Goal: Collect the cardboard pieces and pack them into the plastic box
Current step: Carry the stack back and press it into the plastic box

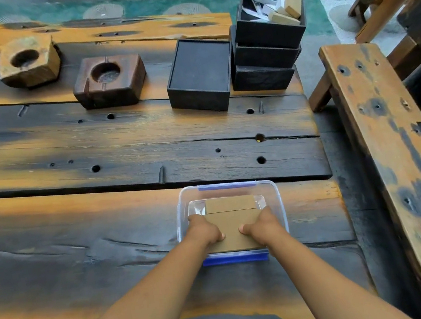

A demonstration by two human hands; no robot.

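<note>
A clear plastic box (274,191) with blue clips stands on the near right part of the wooden table. A brown cardboard piece (232,229) lies tilted over the box's near half, its near edge resting on the rim. My left hand (205,230) grips its left edge and my right hand (261,226) grips its right edge, thumbs on top. A second cardboard piece (229,204) lies flat on the box's floor beyond the held one.
Farther back stand an open black box (200,73), a stack of black boxes (265,57) topped with paper and small blocks, and two wooden blocks with round hollows (109,79) (29,61). A wooden bench (394,152) runs along the right.
</note>
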